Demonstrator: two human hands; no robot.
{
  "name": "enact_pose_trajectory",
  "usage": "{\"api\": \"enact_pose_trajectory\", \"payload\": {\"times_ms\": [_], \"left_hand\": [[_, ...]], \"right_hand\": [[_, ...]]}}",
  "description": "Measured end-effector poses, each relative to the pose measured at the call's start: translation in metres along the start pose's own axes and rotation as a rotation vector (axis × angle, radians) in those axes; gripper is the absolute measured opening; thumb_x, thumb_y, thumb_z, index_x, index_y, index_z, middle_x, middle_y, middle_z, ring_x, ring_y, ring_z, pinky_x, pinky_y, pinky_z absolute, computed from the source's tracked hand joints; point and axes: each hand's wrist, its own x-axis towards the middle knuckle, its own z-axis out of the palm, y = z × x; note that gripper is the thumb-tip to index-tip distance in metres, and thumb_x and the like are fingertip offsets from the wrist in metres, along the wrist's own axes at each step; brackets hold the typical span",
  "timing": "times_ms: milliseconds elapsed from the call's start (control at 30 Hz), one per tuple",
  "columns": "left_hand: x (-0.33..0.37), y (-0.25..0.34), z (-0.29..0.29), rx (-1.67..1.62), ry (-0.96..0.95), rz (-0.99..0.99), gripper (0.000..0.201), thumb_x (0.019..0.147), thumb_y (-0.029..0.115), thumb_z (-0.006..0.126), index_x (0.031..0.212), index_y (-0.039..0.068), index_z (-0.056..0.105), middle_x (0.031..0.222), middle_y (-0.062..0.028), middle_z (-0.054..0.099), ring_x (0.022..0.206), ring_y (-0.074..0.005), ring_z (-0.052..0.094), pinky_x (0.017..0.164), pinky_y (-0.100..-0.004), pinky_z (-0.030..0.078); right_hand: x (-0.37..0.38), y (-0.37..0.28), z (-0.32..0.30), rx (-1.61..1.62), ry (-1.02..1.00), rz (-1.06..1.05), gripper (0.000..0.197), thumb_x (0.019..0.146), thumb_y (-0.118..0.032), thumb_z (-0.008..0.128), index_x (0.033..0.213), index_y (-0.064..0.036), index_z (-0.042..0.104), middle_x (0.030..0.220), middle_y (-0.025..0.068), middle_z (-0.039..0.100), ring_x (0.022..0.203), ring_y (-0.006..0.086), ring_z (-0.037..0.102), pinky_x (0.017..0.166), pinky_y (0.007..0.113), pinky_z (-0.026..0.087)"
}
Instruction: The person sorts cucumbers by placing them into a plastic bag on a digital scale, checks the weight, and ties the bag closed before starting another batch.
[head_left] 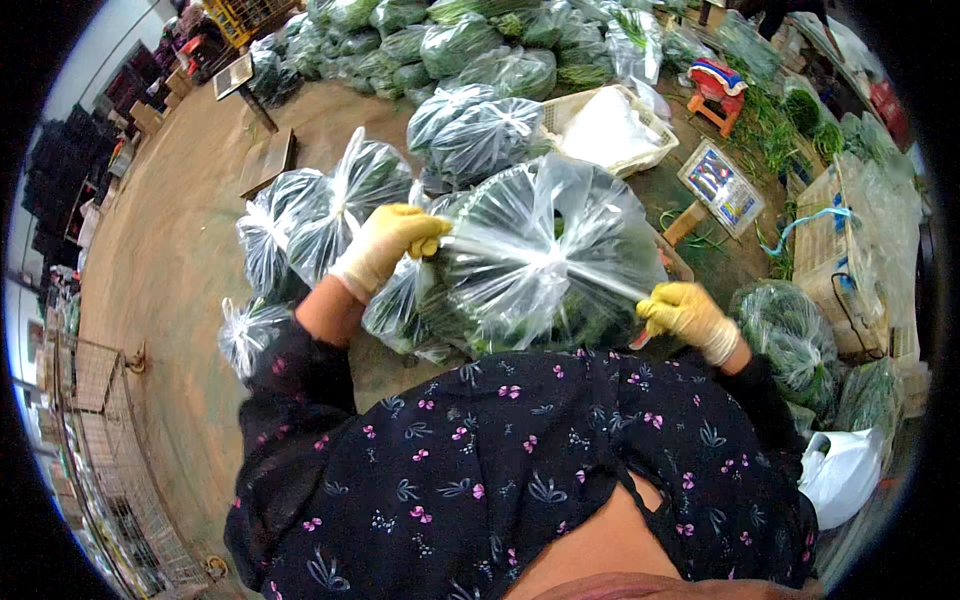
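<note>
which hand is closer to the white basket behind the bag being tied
Right. The right hand grips a pulled bag corner below the white basket. The left hand grips the opposite corner, farther off on the other side of the bag.

I see yellow gloves on my left hand (385,243) and right hand (688,315), both gripping a clear bag (545,265) full of dark green leaves. My blouse (520,470) is black with small pink flowers and grey-blue sprigs. At one o'clock sits a white basket (610,128); at two o'clock a scale (722,185) with a blue-and-red face. The floor (170,260) is dull brown.
</note>
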Motion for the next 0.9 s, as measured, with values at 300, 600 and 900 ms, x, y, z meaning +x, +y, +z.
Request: {"api": "enact_pose_trajectory", "payload": {"times_ms": [300,600,900], "left_hand": [[-0.021,0.01,0.001,-1.019,-0.077,0.148,0.02,0.083,0.01,0.048,0.083,-0.007,0.06,0.067,-0.011,0.059,0.061,-0.019,0.058,0.062,-0.0294,0.047],[-0.045,0.119,0.041,-0.419,-0.407,0.298,0.034,0.081,0.005,0.052,0.114,-0.006,0.056,0.12,-0.0153,0.055,0.113,-0.0221,0.05,0.097,-0.0335,0.037],[-0.014,0.128,0.026,-0.16,-0.401,0.316,0.025,0.081,0.015,0.062,0.104,0.005,0.064,0.092,-0.0007,0.064,0.079,-0.009,0.056,0.073,-0.025,0.046]], "right_hand": [[-0.002,-0.044,-0.009,-0.041,0.108,-0.641,0.022,0.081,-0.019,0.059,0.067,-0.0014,0.061,0.09,0.0151,0.06,0.095,0.0258,0.054,0.085,0.038,0.04],[0.032,-0.097,0.024,1.004,-0.478,-0.538,0.09,0.077,-0.046,0.061,0.139,0.002,0.015,0.137,0.0206,0.034,0.117,0.0392,0.044,0.099,0.051,0.033],[0.056,-0.112,0.041,0.541,-0.481,-0.37,0.067,0.079,-0.02,0.065,0.135,-0.0043,0.032,0.131,0.0078,0.044,0.112,0.0182,0.048,0.092,0.034,0.041]]}}
